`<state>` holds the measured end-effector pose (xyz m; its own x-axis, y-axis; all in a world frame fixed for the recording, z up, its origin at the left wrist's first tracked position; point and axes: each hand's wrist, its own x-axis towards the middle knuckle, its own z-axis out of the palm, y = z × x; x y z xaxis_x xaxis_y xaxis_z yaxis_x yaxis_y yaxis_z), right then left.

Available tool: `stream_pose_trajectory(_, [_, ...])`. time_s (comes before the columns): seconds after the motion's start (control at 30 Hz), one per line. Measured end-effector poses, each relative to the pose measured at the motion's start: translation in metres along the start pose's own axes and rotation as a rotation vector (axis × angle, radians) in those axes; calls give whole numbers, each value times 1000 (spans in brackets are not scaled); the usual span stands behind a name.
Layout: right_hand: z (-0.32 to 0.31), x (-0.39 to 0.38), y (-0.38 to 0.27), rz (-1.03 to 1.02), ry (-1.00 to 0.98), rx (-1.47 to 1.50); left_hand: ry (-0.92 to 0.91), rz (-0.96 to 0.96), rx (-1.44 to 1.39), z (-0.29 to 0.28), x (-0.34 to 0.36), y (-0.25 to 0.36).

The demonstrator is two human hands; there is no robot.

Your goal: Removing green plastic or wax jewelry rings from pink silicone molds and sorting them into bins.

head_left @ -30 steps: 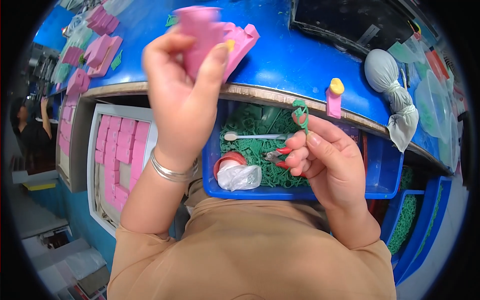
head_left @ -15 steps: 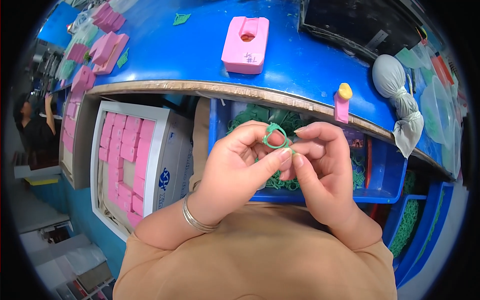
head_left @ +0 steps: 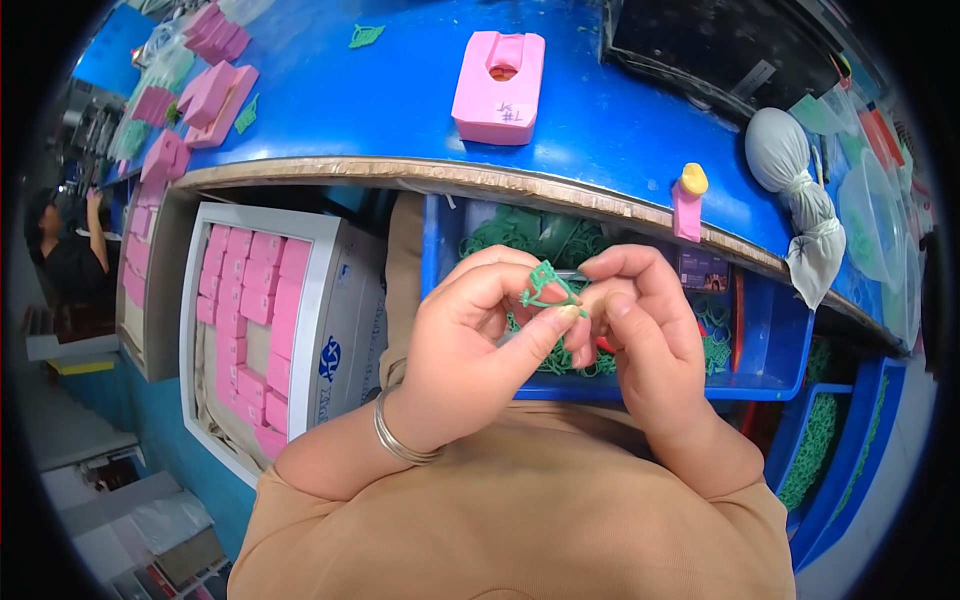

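My left hand point(head_left: 480, 325) is closed, pinching a small green openwork ring point(head_left: 545, 288) between thumb and fingers, with its patterned top facing up. Close beside it, my right hand point(head_left: 655, 325) is closed too, thumb against the curled fingers. A thin grey metal tool point(head_left: 568, 274) shows at its index fingertip, beside the ring; most of it is hidden by the fingers. Both hands are above a blue drawer point(head_left: 765, 340) that holds many green ring pieces point(head_left: 505, 230).
On the blue bench point(head_left: 330, 110) are a pink block mould point(head_left: 500, 90), a yellow-topped pink piece point(head_left: 688, 205) and a tied grey cloth bag point(head_left: 785, 160). A carton point(head_left: 345, 300) of pink blocks point(head_left: 265, 275) stands at left. Another person point(head_left: 75, 245) is at far left.
The green ring has turned in my left fingers, from its round opening showing to its patterned top. My right fingertips have drawn slightly off it, and the grey tool has come into sight.
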<state>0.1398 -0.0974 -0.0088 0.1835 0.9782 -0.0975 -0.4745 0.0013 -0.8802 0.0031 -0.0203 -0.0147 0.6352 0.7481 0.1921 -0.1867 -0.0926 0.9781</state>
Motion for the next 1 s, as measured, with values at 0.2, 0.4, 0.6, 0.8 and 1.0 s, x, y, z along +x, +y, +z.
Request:
stream_pose_trajectory(0.2, [-1, 0, 2, -135, 14, -457, 32, -64, -172, -1, -2, -2])
stream_pose_trajectory(0.4, [-1, 5, 3, -239, -48, -631, 75, -42, -161, -1, -2, -3])
stream_pose_trajectory(0.6, [-9, 11, 14, 267, -161, 289, 2, 324, 461, -10, 4, -2])
stream_pose_trajectory(0.8, [0, 7, 34, 572, -183, 472, -12, 585, 646, -8, 10, -3])
stream_pose_trajectory(1.0, [-2, 8, 16, 233, 100, -64, 38, 70, 219, -6, 0, 0])
